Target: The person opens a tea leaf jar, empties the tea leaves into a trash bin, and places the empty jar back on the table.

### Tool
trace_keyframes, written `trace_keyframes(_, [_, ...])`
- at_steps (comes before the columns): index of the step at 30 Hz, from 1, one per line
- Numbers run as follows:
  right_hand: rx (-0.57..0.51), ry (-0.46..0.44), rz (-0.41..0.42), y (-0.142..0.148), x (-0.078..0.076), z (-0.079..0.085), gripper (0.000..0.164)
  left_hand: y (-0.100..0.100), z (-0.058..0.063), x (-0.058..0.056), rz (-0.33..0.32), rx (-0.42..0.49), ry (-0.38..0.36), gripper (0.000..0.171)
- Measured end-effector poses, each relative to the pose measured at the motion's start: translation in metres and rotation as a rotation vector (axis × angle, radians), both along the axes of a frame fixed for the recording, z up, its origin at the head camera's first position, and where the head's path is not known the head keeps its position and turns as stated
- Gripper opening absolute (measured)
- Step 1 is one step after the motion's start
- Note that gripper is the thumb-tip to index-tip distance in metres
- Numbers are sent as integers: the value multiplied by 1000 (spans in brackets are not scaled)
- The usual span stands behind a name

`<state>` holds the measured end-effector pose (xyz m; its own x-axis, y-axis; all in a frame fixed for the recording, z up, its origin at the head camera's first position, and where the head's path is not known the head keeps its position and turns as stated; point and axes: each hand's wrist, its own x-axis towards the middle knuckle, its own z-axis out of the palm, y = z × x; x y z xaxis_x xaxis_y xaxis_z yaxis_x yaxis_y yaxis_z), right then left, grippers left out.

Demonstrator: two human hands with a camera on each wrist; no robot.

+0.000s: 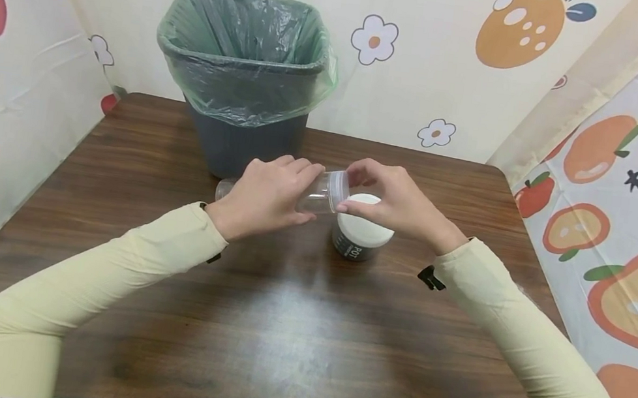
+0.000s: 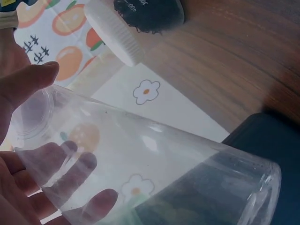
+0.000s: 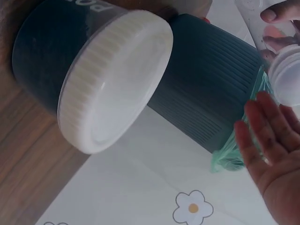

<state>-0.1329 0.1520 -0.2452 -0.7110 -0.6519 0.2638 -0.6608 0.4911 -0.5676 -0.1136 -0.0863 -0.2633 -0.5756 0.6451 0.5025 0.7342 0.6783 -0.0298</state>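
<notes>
1. A brown wood-grain table [image 1: 292,327] stands against a pale wall covering [image 1: 413,98] printed with flowers and fruit; on the right, a white sheet [image 1: 555,252] carries orange fruit and 2 dark characters.
2. A clear jar [image 1: 319,196] is held on its side above the table, in front of a bin; its base points left and its capped end points right.
3. A translucent lid [image 1: 338,190] sits on the jar's right end.
4. The left hand [image 1: 272,195] wraps around the jar, thumb on 1 side and fingers on the other, as the left wrist view shows through the clear wall.
5. The right hand [image 1: 393,195] has its thumb and fingers bent about the lid; whether they pinch it cannot be told.
6. Partly behind the right hand, a dark container [image 1: 351,250] marked "POT" stands upright, topped with a white cap [image 1: 367,229].
7. Farther back, the dark bin [image 1: 236,144] stands on the table, lined with a green bag [image 1: 250,79].
8. Cream sleeves [image 1: 141,254] cover 2 forearms.
</notes>
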Motion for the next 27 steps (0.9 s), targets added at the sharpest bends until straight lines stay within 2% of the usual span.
trace_keyframes(4, [59,-33,-109,-4,1,0,27,2,-1,0,0,-13,50,60])
trace_keyframes(9, [209,-90,-222,-9,5,3,50,3,-3,1,4,-14,97,61])
trace_keyframes(10, [234,-89,-234,-9,6,4,55,3,-3,1,7,-14,97,62])
trace_keyframes(12, [259,-38,-233,-8,7,7,53,2,-3,1,13,-6,79,63])
trace_keyframes(14, [257,51,-189,-5,7,10,41,1,-2,1,14,6,44,64])
trace_keyframes(16, [228,132,-96,0,6,13,32,0,-1,1,12,21,-3,65])
trace_keyframes(19, [175,185,81,6,3,14,56,-2,2,0,8,40,-72,67])
trace_keyframes(21, [137,187,172,7,2,13,63,-3,3,-1,8,43,-109,67])
trace_keyframes(23, [96,202,222,7,0,12,60,-3,4,-1,5,43,-133,67])
trace_keyframes(27, [22,205,241,6,-1,8,55,-1,4,-1,-4,43,-143,67])
